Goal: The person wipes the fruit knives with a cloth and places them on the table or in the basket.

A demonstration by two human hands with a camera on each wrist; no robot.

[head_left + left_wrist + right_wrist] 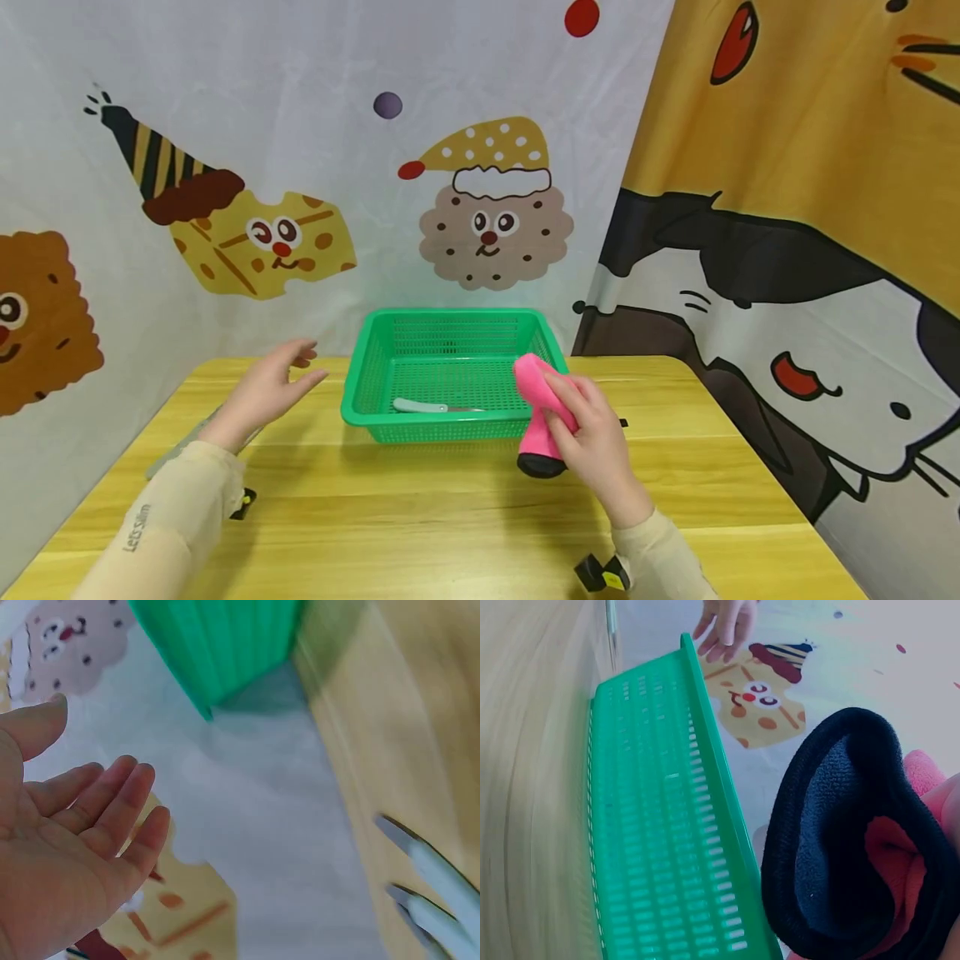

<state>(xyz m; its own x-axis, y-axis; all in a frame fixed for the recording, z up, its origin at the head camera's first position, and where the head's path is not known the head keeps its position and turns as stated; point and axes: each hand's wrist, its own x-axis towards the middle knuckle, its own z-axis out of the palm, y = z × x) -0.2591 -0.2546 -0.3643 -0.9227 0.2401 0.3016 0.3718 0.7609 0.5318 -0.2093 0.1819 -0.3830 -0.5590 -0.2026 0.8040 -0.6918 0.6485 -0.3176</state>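
My right hand [596, 437] grips a pink cloth piece with a black cuff [536, 387] over the basket's right front corner. Its cuff hangs open and downward; in the right wrist view the hollow inside shows, though I cannot tell whether it is a sock or a glove. The green plastic basket [356, 392] stands at the table's back middle. Along its front inside wall lies a knife [420, 407] with a pale handle. To the left of the basket, my left hand [262, 387] is raised with its fingers loosely extended, holding nothing.
Pale-handled utensils [442, 900] with grey ends lie on the wooden table [442, 525] below my left hand, partly hidden in the head view. A cartoon-printed cloth [360, 208] hangs right behind the table. Small black devices sit at both wrists.
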